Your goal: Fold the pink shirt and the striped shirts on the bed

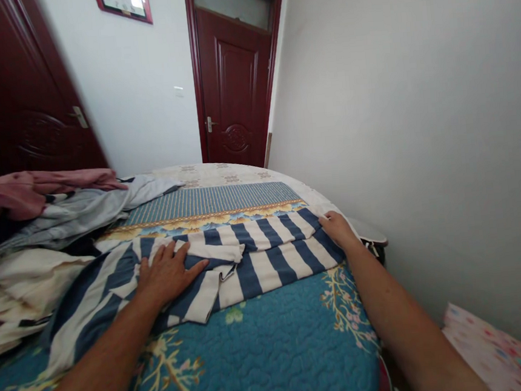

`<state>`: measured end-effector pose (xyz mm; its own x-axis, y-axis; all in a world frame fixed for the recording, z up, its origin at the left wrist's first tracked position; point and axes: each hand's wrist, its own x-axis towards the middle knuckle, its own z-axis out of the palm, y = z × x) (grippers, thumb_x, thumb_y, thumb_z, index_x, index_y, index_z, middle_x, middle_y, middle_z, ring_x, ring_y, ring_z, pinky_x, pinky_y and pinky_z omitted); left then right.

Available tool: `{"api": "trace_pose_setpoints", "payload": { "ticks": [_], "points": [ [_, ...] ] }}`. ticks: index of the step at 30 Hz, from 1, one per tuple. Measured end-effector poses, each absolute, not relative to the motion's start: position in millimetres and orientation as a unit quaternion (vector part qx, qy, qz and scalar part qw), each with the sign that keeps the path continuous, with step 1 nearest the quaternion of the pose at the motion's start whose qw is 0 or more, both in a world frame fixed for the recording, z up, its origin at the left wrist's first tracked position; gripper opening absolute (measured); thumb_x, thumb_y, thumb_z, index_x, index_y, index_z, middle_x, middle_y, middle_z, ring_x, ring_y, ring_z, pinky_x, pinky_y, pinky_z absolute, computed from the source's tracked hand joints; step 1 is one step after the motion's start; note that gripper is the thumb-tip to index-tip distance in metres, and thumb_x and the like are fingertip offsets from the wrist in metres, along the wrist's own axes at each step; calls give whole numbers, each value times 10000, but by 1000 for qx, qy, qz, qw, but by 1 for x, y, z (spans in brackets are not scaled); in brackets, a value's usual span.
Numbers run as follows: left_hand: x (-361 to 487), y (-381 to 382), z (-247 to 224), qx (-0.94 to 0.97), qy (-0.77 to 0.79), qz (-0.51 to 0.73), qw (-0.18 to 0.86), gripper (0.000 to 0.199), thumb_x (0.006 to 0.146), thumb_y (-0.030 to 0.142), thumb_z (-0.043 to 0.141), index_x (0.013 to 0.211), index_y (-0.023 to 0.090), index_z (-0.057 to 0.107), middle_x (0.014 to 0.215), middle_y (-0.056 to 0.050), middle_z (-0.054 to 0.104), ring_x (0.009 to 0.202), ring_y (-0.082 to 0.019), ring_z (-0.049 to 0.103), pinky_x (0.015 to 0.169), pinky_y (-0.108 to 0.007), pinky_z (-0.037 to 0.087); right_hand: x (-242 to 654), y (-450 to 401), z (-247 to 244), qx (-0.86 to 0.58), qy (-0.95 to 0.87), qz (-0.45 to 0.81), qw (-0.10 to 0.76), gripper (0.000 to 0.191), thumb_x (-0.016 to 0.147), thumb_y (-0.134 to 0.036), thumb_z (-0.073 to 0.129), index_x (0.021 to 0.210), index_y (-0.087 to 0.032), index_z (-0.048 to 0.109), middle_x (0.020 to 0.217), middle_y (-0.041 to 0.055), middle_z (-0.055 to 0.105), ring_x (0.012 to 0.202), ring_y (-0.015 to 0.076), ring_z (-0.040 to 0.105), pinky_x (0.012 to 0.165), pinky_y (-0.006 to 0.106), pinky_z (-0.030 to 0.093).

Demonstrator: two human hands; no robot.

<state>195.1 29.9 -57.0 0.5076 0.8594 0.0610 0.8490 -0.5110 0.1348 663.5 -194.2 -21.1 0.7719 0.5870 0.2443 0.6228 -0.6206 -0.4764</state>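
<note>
A navy and white striped shirt [257,262] lies across the bed, its body partly folded over along its length. My left hand [164,274] rests flat on the shirt near a sleeve, with the fingers spread. At the far right end, my right hand [334,228] pinches the shirt's edge between thumb and fingers. Part of the shirt under my left hand and forearm is hidden.
A heap of clothes, with a pink garment [14,193], a grey one [83,208] and a cream one [31,282], lies at the left. Beneath is a teal quilted cover [277,340]. A white wall [408,115] stands close on the right.
</note>
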Motion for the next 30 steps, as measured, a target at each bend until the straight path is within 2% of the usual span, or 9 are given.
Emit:
{"api": "trace_pose_setpoints", "payload": {
  "ticks": [4,7,12,15,25,30],
  "points": [
    [195,29,-58,867,492,61,46,1040,894,899,348,1679,224,454,1779,-203,286,1633,-479,222,1240,-774,146,617,-175,9,-877,-399,-86,253,295,995,-347,539,1154,-179,722,1069,130,782,967,257,690,815,299,444],
    [195,28,-57,866,494,61,45,1028,901,894,343,1678,231,456,1780,-197,287,1635,-474,221,1242,-768,162,560,-153,20,-850,-476,-77,212,289,1015,-315,527,1222,-191,687,1114,136,781,986,263,700,841,308,450],
    [195,25,-57,867,493,63,36,1033,903,902,327,1668,223,471,1767,-205,315,1628,-475,236,1232,-773,185,467,-122,7,-811,-573,9,113,268,1006,-286,548,1212,-174,677,1149,166,779,1054,283,724,872,331,474],
    [195,25,-57,866,493,68,37,1035,895,913,332,1663,235,479,1766,-202,320,1627,-477,241,1238,-766,184,441,-113,-7,-808,-585,15,70,284,995,-280,557,1223,-159,675,1168,186,771,1083,298,728,890,353,487],
    [195,22,-58,867,492,75,42,1049,886,927,339,1661,235,482,1766,-201,321,1627,-477,240,1244,-756,177,447,-117,-21,-809,-566,-19,156,249,1020,-326,530,1146,-185,692,1109,133,778,1062,267,719,901,321,478],
    [195,22,-57,866,493,75,50,1040,890,922,357,1666,239,472,1773,-196,307,1628,-484,232,1246,-764,162,440,-111,-19,-811,-564,-5,156,248,1026,-338,540,1140,-184,698,1100,132,782,1036,258,717,895,317,475]
  ]
}}
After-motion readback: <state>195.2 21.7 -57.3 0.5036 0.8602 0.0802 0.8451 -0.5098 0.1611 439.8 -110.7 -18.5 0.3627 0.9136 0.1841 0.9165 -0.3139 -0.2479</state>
